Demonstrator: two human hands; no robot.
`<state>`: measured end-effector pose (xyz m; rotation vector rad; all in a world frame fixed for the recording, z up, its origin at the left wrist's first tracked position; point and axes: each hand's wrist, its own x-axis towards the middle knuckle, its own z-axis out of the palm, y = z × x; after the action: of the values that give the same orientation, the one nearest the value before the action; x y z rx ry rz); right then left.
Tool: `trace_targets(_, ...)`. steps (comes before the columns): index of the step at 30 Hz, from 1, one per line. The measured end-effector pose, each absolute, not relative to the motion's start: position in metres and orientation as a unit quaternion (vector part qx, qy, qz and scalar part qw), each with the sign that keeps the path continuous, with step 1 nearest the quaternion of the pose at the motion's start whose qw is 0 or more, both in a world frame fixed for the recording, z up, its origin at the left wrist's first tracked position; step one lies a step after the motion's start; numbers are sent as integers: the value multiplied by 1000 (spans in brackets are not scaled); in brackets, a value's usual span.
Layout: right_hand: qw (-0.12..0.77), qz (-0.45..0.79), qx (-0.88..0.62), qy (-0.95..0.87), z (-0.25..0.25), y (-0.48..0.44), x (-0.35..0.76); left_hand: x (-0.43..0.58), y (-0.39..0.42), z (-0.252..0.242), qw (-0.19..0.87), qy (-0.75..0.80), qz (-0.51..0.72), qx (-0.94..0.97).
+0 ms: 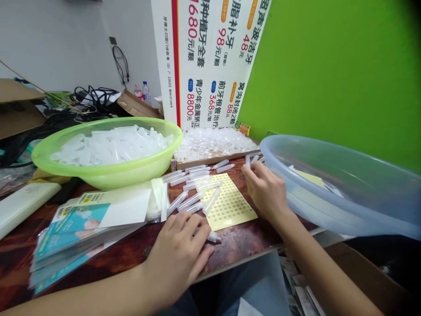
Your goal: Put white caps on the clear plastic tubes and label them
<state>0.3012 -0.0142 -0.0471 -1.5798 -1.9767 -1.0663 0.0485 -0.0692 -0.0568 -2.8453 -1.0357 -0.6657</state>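
Note:
My left hand (180, 252) rests low over the table with its fingers curled round a small translucent plastic tube (214, 237). Only the tube's pointed end shows past the fingers. Further right, my right hand (267, 188) is closed at the fingertips on another plastic tube (247, 160), held upright near the blue basin. More tubes (190, 201) lie scattered between the hands, some across a yellow sheet of small round stickers (232, 206). Left of my left hand is a fanned stack of blue and white printed packs (75, 228).
A lime-green basin (131, 171) full of clear plastic pieces stands at the left. Behind the loose tubes is a cardboard tray (217, 159) of small white pieces. A blue translucent basin (329, 206) holding yellow sheets stands at the right. A printed poster (210, 57) leans behind.

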Motion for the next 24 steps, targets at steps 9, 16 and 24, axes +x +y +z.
trace_targets(9,-21,-138,-681,-719,-47,4,286,52,-68,-65,23,-306,-213,-928)
trace_targets(16,-32,-112,-653,-749,-28,65,282,53,-60,-75,65,-231,-249,-938)
trace_targets(24,-18,-86,-629,-772,-16,76,276,53,-66,-68,-11,-258,-197,-946)
